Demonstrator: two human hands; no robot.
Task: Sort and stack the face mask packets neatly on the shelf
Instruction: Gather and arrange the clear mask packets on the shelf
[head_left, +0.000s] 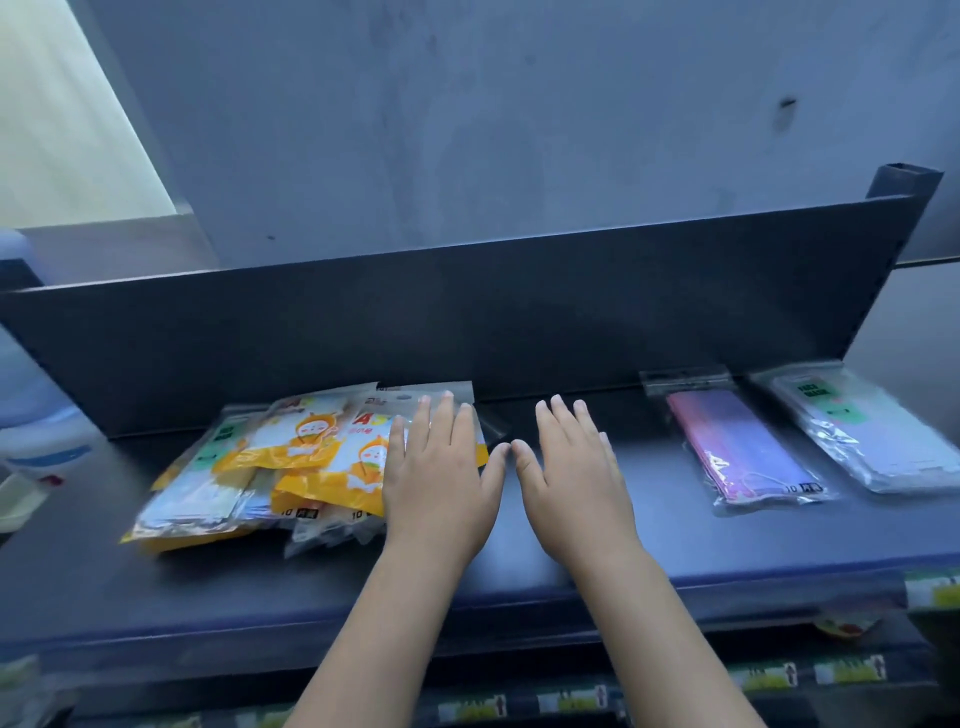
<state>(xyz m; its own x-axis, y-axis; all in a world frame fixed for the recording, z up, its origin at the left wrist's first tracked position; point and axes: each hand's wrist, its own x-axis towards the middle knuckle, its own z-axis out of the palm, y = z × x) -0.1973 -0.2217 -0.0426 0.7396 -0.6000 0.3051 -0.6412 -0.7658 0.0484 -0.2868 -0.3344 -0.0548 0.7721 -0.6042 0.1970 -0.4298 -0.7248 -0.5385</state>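
A loose heap of orange-and-white face mask packets (311, 457) lies on the left of the dark shelf (613, 540), overlapping a clear packet with a green label (197, 483). My left hand (441, 478) lies flat with fingers spread on the heap's right edge. My right hand (571, 478) rests flat on the bare shelf beside it, thumbs almost touching. Further right lie a purple-pink mask packet (743, 452) and a clear packet of pale masks (872, 436), side by side and apart.
A dark back panel (467, 322) rises behind the shelf, with a grey wall above. A large water bottle (31, 415) stands at the far left. Below the shelf's front edge run price labels (769, 675) and more goods.
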